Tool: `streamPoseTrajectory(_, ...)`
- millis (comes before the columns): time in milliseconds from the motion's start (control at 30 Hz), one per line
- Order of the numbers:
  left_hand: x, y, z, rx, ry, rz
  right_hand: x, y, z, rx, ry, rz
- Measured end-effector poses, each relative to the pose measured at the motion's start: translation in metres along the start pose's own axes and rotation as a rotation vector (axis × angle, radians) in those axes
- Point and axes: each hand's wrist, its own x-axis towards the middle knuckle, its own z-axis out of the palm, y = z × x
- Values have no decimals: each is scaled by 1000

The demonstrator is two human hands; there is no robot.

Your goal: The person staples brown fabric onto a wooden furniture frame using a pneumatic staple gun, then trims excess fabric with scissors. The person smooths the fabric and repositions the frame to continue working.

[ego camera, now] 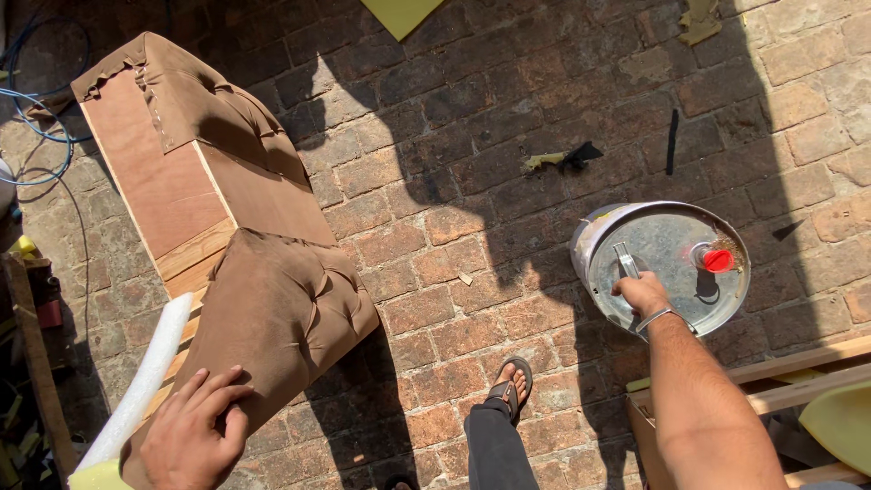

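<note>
My left hand (192, 428) lies flat, fingers spread, on the brown tufted fabric of an upholstered wooden seat frame (263, 299) at the lower left. My right hand (641, 292) is closed around the metal handle (626, 260) on top of a round metal can (667, 265) with a red cap (718, 260). The can stands on the brick floor at the right. A metal bangle sits on my right wrist.
A second plywood frame with brown fabric (172, 136) leans behind the seat. A white foam strip (136, 386) runs along its left side. My sandalled foot (510, 386) stands between. Wooden boards (780, 381) lie lower right, scraps (561, 160) and blue cables (41, 109) farther off.
</note>
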Motion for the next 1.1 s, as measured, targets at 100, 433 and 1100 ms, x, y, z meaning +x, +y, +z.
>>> streamPoseTrajectory(100, 6, -5, 9, -10, 19, -10, 14, -1, -25, 111, -24, 33)
streamPoseTrajectory(433, 9, 4, -3, 189, -30, -366, -71, -33, 3, -255, -21, -254)
streamPoseTrajectory(1100, -158, 33, 3, -431, 101, 163, -514, -150, 366, -568, -532, -1365)
